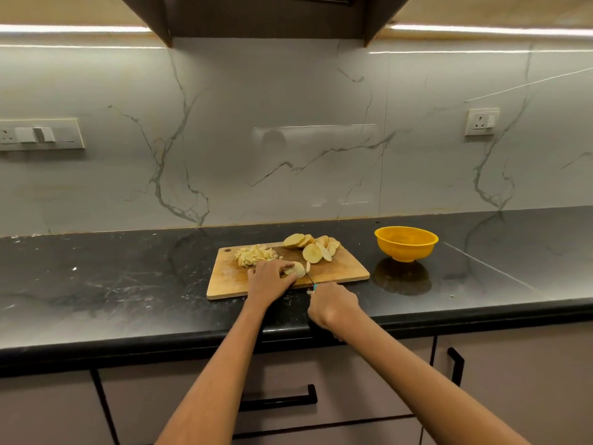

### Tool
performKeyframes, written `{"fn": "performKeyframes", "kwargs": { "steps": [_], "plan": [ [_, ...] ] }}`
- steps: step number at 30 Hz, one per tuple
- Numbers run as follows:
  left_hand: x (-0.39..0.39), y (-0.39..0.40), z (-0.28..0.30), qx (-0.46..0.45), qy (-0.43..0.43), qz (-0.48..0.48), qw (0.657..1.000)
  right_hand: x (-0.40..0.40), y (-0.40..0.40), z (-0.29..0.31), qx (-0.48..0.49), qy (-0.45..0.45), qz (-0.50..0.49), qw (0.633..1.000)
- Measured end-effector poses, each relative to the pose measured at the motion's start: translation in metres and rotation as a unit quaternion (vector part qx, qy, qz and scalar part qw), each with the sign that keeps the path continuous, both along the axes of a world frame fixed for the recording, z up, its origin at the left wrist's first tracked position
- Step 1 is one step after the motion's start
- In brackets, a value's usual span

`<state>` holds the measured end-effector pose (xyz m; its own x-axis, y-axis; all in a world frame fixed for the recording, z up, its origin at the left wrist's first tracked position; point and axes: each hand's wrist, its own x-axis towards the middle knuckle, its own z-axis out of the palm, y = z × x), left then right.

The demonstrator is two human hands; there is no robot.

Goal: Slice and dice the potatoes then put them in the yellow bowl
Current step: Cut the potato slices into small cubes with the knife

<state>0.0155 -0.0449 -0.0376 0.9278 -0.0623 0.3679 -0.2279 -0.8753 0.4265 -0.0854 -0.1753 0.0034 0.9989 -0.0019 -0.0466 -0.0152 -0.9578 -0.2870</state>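
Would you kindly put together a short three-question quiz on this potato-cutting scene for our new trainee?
1. True or false: the yellow bowl already holds potato pieces.
2. Which hand grips the knife? A) left hand B) right hand C) neither
3. Fill in: the diced potato lies toward the ____ end of the cutting board, and the potato slices toward the other.

Key
1. False: no pieces are visible inside it.
2. B: the left hand holds the potato piece being cut.
3. Left.
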Motion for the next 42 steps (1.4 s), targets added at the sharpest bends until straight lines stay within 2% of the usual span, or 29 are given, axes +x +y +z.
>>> {"fn": "performKeyframes", "kwargs": {
  "steps": [7,12,15,31,40,42],
  "plan": [
    [0.003,0.001,-0.002,-0.022,-0.005,-0.001,1.0,-0.004,-0.009,0.008,-0.002,-0.033,-0.011,0.999],
    [0.004,0.002,-0.004,-0.02,-0.013,-0.003,1.0,0.023,-0.008,-0.001,0.117,-0.032,-0.04,0.992],
    [0.004,0.002,-0.004,-0.023,-0.028,-0.004,0.999,0.034,-0.002,-0.004,0.14,-0.005,-0.039,0.989],
    [0.008,0.004,-0.005,-0.045,-0.027,-0.006,0.999,0.044,0.02,0.018,0.109,0.095,-0.017,0.989],
    [0.01,0.004,-0.008,-0.041,-0.022,-0.004,0.999,-0.014,-0.001,0.009,0.013,0.038,-0.004,0.999],
    [0.012,0.005,-0.008,-0.058,-0.028,-0.008,0.998,-0.02,-0.006,0.013,0.02,0.038,-0.012,0.999]
  ]
}}
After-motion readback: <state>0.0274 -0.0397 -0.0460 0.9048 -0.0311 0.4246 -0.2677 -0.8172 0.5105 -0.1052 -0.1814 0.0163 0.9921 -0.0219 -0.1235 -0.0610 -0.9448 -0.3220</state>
